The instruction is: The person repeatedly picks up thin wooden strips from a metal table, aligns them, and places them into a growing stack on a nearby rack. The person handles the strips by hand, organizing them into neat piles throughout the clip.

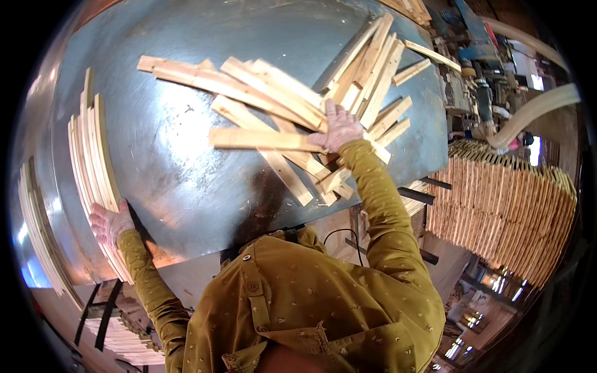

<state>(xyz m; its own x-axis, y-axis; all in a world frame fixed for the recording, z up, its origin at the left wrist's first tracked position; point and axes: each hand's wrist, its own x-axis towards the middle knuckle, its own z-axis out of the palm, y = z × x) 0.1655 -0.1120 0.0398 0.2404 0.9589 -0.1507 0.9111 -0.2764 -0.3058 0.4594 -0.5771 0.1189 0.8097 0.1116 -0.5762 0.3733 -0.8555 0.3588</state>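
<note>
Loose pale wooden strips [261, 140] lie crisscrossed in a heap on a grey metal tabletop [205, 217]. Over the heap's right part, my right hand [341, 129], in a thin pale glove, closes on strip ends; its thumb is at the end of a nearly level strip. What lies under the palm is hidden. At the left, several strips stand side by side in a long narrow row [93, 149]. My left hand [111, 224], also gloved, wraps over the near part of this row, thumb on the right side and fingers across the top.
Another row of strips [40, 224] lies farther left. A big stack of wooden pieces [504, 208] stands right of the table, below machinery and a pale hose [535, 112]. Dark metal bars [415, 195] jut out by the table's right corner. More stacked wood [124, 339] sits at lower left.
</note>
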